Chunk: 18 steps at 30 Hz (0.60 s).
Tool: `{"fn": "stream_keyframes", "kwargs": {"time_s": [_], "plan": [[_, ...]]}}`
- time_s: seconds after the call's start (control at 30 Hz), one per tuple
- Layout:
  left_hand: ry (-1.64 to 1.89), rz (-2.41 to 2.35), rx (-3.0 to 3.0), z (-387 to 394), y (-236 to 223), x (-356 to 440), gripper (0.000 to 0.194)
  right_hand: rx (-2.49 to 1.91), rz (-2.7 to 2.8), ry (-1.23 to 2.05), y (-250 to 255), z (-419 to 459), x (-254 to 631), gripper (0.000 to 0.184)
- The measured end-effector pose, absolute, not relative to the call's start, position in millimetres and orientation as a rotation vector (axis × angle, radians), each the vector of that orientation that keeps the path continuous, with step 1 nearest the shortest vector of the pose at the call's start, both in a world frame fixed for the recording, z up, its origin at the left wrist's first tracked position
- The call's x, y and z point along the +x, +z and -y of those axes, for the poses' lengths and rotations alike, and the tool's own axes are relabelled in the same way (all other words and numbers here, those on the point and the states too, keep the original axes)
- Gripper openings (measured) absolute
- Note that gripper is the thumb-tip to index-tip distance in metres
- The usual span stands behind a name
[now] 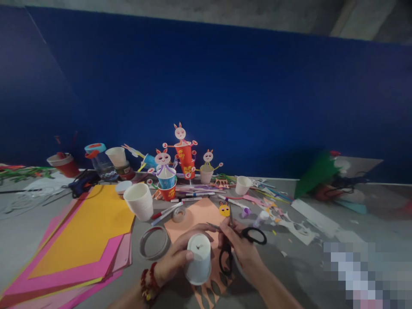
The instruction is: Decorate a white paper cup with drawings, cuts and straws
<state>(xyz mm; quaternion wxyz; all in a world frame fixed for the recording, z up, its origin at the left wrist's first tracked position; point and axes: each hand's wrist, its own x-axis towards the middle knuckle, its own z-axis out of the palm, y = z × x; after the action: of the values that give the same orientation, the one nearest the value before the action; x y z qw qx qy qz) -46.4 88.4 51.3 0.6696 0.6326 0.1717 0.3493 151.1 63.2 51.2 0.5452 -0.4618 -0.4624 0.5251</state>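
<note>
My left hand is wrapped round a white paper cup, held on its side with the bottom facing me; a small slit shows in the bottom. My right hand grips black-handled scissors, blades pointing up and away beside the cup. Both hands hover over an orange paper sheet with leaf-shaped cut-outs near its lower edge.
Yellow and pink paper sheets lie at left, a tape ring beside them. An upright white cup, markers, and bunny figures on paper cups stand behind. Paper scraps spread to the right. A blue wall backs the table.
</note>
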Motion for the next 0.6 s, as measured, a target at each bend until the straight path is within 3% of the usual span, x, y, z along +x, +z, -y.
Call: {"fn": "stream_keyframes", "kwargs": {"time_s": [0.27, 0.47, 0.6], "plan": [[0.738, -0.260, 0.896, -83, 45, -38, 0.062, -1.137, 1.454, 0.837, 42, -55, 145, 0.032], [0.762, -0.205, 0.735, -86, 43, -40, 0.073, -1.078, 1.356, 1.267, 56, -48, 148, 0.036], [0.819, -0.177, 0.708, -90, 48, -44, 0.074, -0.977, 1.390, 1.344, 63, -37, 165, 0.023]]}}
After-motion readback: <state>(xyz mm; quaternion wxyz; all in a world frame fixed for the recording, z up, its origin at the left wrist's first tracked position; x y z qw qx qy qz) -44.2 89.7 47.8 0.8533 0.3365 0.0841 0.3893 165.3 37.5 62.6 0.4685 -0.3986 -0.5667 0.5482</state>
